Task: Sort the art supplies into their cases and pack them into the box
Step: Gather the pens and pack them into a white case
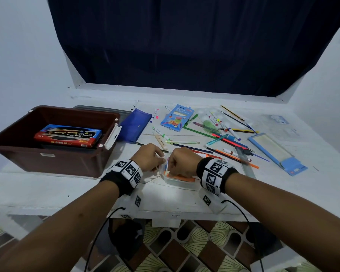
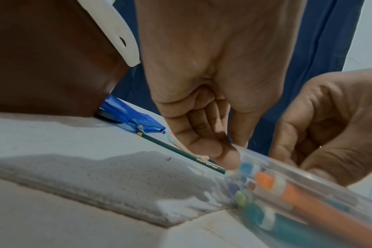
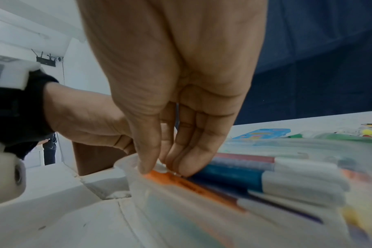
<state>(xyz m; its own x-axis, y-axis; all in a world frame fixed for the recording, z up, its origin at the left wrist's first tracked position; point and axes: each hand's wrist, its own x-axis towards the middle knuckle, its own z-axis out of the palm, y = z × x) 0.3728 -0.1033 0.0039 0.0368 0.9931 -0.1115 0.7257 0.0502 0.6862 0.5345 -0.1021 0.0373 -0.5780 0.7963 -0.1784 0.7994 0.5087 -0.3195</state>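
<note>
A clear plastic marker case (image 1: 182, 183) lies on the white table near the front edge, filled with markers, an orange marker (image 3: 181, 182) on top. My left hand (image 1: 149, 160) pinches the case's left end between thumb and curled fingers (image 2: 223, 151). My right hand (image 1: 182, 162) pinches a clear flap at the same end (image 3: 157, 167) with thumb and fingertips. The brown box (image 1: 53, 160) stands at the left, with a red case and a blue case (image 1: 67, 136) stacked inside.
A blue zip pouch (image 1: 133, 127) lies right of the box, with a green pencil (image 2: 181, 151) near it. Loose markers, pens and pencils (image 1: 220, 142) are spread over the right half, along with a blue Neon carton (image 1: 177, 117) and a blue-edged clear case (image 1: 277, 152).
</note>
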